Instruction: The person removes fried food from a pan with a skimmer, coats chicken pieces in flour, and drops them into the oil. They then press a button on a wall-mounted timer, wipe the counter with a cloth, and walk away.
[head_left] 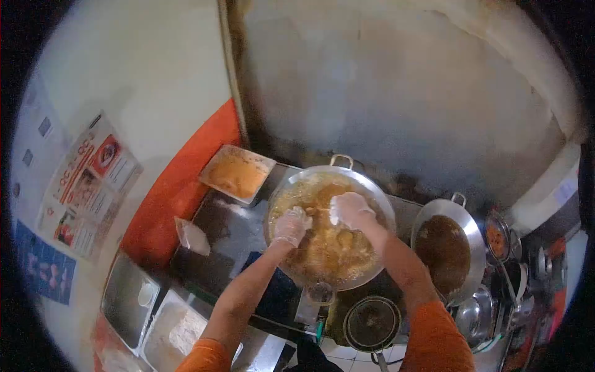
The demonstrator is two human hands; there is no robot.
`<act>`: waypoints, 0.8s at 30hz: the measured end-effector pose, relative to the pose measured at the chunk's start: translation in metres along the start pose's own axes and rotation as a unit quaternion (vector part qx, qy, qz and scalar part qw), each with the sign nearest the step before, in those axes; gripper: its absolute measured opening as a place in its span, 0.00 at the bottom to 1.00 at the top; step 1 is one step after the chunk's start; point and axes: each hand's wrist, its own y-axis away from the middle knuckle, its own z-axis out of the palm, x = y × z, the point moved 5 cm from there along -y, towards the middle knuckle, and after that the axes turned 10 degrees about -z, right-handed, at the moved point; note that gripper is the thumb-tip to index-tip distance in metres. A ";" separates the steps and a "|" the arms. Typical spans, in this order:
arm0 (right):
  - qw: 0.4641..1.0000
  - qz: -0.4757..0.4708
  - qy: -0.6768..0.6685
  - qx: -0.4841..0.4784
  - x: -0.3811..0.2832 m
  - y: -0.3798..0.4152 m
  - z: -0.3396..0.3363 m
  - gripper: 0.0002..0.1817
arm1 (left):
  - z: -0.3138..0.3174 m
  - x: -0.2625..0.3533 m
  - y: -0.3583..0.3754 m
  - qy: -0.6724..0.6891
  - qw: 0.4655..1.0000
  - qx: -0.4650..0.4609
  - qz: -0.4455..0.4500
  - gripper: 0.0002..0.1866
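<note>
The wok [331,229], wide and full of bubbling golden oil with pieces frying in it, sits at the centre of the frame on the dark stove top [229,232]. Right of it stands a second wok [447,248] of darker oil. At lower left lies a tray of flour [176,332], and at upper left of the wok a tray of orange crumb coating [237,173]. Above the oil, the right hand [350,209], gloved, is curled loosely downward; whether it holds a piece I cannot tell. The left hand [291,226], also gloved, hovers at the wok's left rim with fingers bent inward, grip unclear. A round skimmer [372,323] rests at lower centre.
</note>
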 end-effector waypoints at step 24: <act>0.787 -0.570 0.126 -0.199 -0.537 0.086 0.132 0.10 | -0.169 -0.241 0.518 -0.027 0.957 -0.134 -0.254 0.23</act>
